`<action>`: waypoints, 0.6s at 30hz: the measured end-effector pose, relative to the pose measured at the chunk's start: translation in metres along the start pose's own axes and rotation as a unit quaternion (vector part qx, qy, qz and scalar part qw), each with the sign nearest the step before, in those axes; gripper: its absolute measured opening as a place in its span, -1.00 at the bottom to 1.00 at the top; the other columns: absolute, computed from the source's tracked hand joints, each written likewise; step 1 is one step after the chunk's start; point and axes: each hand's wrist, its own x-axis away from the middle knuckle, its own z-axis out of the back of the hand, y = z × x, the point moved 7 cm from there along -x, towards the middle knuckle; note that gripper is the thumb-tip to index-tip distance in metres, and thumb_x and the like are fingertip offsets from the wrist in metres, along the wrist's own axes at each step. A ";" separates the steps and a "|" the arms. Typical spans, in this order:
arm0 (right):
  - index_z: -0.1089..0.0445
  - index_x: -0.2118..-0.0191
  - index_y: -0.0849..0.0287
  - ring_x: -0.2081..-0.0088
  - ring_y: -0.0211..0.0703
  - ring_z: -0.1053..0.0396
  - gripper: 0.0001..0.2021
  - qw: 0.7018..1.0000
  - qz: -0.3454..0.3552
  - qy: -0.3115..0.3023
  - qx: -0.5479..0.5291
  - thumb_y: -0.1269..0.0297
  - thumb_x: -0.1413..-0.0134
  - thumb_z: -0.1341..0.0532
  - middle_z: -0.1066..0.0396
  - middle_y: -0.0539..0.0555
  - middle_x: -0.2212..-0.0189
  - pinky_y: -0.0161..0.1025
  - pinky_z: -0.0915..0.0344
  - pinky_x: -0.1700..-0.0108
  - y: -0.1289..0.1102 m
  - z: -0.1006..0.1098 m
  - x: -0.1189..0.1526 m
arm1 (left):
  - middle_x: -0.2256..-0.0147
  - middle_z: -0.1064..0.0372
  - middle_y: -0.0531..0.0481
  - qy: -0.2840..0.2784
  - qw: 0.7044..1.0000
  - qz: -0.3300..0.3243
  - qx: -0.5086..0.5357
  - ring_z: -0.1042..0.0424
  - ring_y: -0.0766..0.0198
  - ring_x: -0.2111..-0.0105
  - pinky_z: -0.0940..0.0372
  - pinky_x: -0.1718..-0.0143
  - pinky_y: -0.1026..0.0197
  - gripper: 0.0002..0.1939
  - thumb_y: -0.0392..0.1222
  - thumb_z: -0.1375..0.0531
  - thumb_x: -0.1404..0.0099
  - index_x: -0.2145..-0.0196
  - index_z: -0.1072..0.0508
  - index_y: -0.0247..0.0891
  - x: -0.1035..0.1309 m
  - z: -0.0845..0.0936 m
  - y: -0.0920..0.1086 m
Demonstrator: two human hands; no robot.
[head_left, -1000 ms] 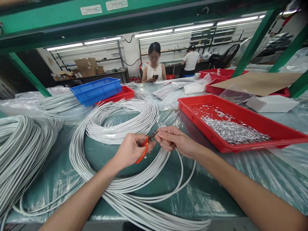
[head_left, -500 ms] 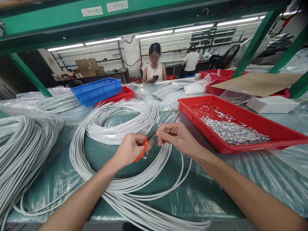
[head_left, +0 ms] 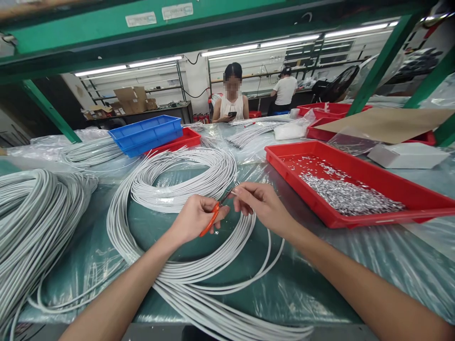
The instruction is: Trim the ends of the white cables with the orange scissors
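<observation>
**Two hands meeting over a cable end**

The left hand (head_left: 194, 219) is curling its fingers (head_left: 209, 207) tight around the orange handles of a small cutter (head_left: 213, 219), whose dark tip is pointing up and right toward the other hand. The right hand (head_left: 261, 203) is pinching closed on the end of a thin white cable (head_left: 270, 246), holding it just at the cutter's tip; whether the blades are touching the cable is too small to tell. The cable is looping from the right hand down and round toward the near edge, where it is joining a big flat coil (head_left: 177, 189) that is lying on the counter (head_left: 320, 284) under both hands.

The counter is wearing a sheet of clear plastic over green. At the left, a thick bundle (head_left: 31, 222) of grey cables is lying in a heap. To the right of the hands, a red tray (head_left: 355, 222) is holding a pile of small silver parts (head_left: 348, 196). Farther off on the left, a blue tray (head_left: 147, 135) is resting on another red one. At the far side a person (head_left: 232, 102) is sitting at the counter, and beyond, another person (head_left: 284, 90) in white is standing with their back turned.
</observation>
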 end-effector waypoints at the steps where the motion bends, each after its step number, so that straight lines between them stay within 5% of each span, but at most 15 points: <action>1: -0.39 0.42 0.22 0.61 -0.33 -0.18 -0.66 1.000 -0.011 -0.008 -0.019 0.02 -0.19 -0.17 -0.32 -0.02 0.60 -0.31 -0.11 0.55 0.002 0.000 -0.001 | 0.67 -0.32 0.06 0.003 1.000 0.005 -0.003 -0.26 0.45 0.71 -0.10 0.68 0.39 -0.59 0.02 -0.28 -0.16 0.65 -0.35 -0.33 0.000 0.000 0.000; 6: -0.42 0.40 0.24 0.58 -0.34 -0.13 -0.69 0.999 -0.009 -0.014 -0.030 0.05 -0.15 -0.23 -0.26 -0.05 0.60 -0.33 -0.06 0.55 0.003 0.001 -0.003 | 0.68 -0.31 0.06 0.007 1.000 0.015 -0.017 -0.23 0.45 0.71 -0.09 0.67 0.38 -0.58 0.03 -0.27 -0.16 0.66 -0.32 -0.32 0.002 0.001 0.001; 18: -0.34 0.38 0.17 0.51 -0.26 -0.24 -0.84 0.971 0.105 0.077 0.202 0.30 -0.24 -0.13 -0.30 -0.02 0.55 -0.29 -0.12 0.45 -0.017 0.003 0.010 | 0.67 -0.34 0.03 -0.031 0.999 0.005 0.001 -0.27 0.43 0.72 -0.07 0.67 0.36 -0.53 0.10 -0.22 -0.21 0.66 -0.34 -0.33 0.000 -0.002 -0.006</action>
